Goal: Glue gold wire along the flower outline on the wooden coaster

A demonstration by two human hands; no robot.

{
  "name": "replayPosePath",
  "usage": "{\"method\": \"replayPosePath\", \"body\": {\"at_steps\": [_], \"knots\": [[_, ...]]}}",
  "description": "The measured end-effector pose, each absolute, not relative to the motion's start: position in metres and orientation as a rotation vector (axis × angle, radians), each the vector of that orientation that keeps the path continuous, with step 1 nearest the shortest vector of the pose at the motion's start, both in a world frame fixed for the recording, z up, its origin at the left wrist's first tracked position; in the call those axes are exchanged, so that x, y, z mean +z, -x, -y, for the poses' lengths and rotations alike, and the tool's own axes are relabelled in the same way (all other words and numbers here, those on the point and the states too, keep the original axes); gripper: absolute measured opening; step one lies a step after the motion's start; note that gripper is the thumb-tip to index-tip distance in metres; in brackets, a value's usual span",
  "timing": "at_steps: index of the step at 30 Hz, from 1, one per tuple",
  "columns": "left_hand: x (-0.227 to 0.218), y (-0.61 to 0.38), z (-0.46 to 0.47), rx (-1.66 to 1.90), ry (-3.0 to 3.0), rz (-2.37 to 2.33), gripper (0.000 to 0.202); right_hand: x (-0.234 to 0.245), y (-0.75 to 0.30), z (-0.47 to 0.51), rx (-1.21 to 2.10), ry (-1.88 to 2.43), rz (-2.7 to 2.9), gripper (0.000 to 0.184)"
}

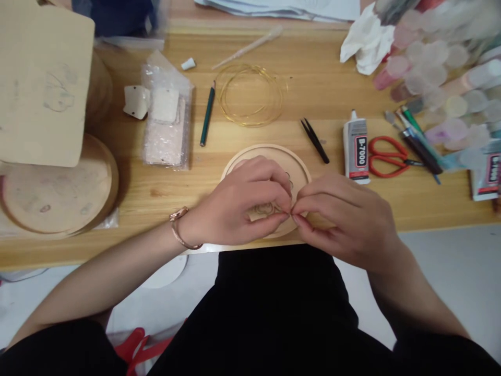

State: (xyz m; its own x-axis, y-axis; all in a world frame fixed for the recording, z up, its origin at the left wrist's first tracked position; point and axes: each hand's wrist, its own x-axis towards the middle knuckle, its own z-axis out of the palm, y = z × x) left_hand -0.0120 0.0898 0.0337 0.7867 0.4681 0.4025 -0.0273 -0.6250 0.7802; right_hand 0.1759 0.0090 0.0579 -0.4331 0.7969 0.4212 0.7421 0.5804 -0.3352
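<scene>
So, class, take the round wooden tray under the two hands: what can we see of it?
The round tray is pale and looks wooden, with a low raised rim around a flat base. Dark curving lines show on the base; whether drawn or wire is unclear. It lies flat on the table, close to the near edge. The left hand and right hand meet above it, hiding much of it; whether either touches it is unclear.

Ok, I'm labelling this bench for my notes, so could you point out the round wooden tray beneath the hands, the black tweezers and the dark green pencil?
Round wooden tray [266, 147]: head view, far rim.
Black tweezers [315, 141]: head view, middle.
Dark green pencil [207, 116]: head view, mid-shaft.
</scene>
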Motion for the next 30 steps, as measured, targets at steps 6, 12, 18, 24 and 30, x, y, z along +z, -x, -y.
{"method": "replayPosePath", "body": {"at_steps": [6,12,18,24,30], "knots": [[0.041,0.012,-0.084,0.733,-2.103,-0.171,0.008,0.063,-0.175,0.009,0.365,1.248,2.209,0.007],[0.062,0.013,-0.064,0.537,-2.096,-0.118,0.012,0.07,-0.178,0.037,0.64,1.212,2.184,0.007],[0.056,0.018,-0.032,0.677,-2.122,-0.335,0.01,0.062,-0.182,0.045,0.712,1.184,2.076,0.007],[0.038,0.013,0.0,0.909,-2.25,-0.756,0.009,0.051,-0.192,0.038,0.867,1.143,1.945,0.007],[0.013,-0.009,0.015,0.912,-2.515,-1.274,0.044,0.033,-0.214,0.013,0.348,1.365,2.043,0.003]]}}
